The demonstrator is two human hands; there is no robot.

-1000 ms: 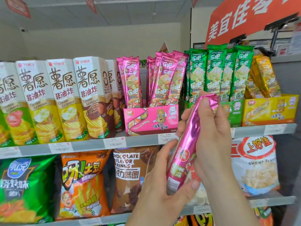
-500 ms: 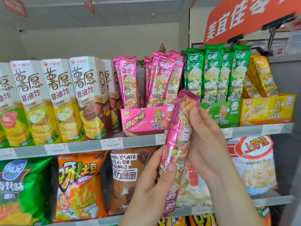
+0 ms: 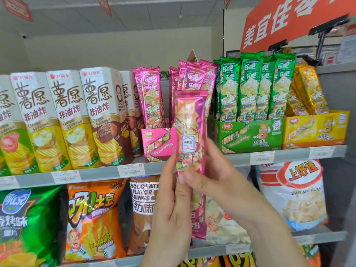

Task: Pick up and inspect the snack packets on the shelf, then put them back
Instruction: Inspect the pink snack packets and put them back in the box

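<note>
Shop shelving, 2 tiers in view, cream wall behind.

Fingers (image 3: 168, 175) of the left hand (image 3: 170, 218): curled along the left edge of a pink packet (image 3: 189, 132). Right hand (image 3: 223, 182): wrapped round it from behind, thumb (image 3: 192, 180) pressed across the front. Both hands grip the packet.

Packet: long, foil, upright, printed face to the camera, held in the air just before the front edge of the upper shelf (image 3: 96, 173). It overlaps the pink box (image 3: 158, 143), and its lower end hangs before the bags (image 3: 142, 209) on the lower shelf.

Upper shelf, left to right: cartons of crisps (image 3: 104, 116); pink box with standing pink packets (image 3: 152, 97); green box (image 3: 250, 135); yellow box (image 3: 316, 130) at the right end.

Step in hand, as judged: inspection of 1 item, return not yet begun.

Next move, as judged: lift the packet above the box's front wall and lower it upright into the gap between the 2 clusters of pink packets. A light grip suits the soft foil. The leaning neighbours could be knocked over.
</note>
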